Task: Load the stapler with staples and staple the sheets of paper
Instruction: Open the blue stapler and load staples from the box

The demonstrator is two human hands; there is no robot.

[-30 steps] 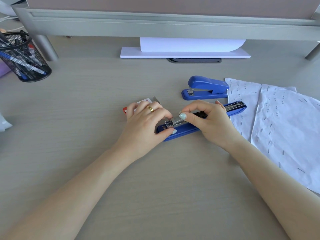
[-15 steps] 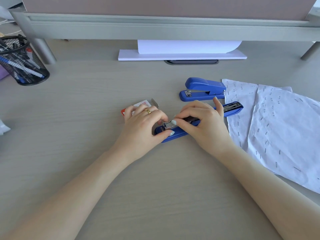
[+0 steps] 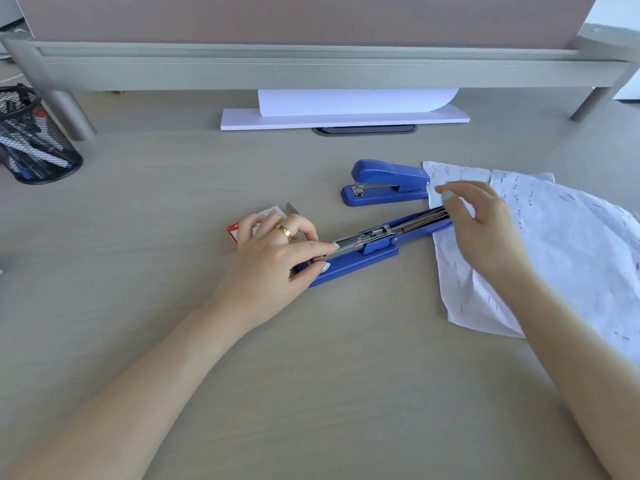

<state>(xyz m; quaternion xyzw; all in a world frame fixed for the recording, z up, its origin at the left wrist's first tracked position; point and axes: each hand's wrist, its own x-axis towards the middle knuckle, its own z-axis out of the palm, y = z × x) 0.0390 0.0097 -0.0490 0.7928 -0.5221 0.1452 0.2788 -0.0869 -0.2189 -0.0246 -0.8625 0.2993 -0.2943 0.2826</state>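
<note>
Blue stapler (image 3: 349,263) flipped open, metal staple channel bared, left hand (image 3: 273,258) pinching its front, right hand (image 3: 485,220) loosely open, blurred

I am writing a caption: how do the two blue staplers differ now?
The near stapler lies opened flat, its metal staple channel exposed; the far stapler sits closed. The left hand holds the near stapler's front end; nothing touches the far stapler. Both are blue and rest on the desk.
</note>
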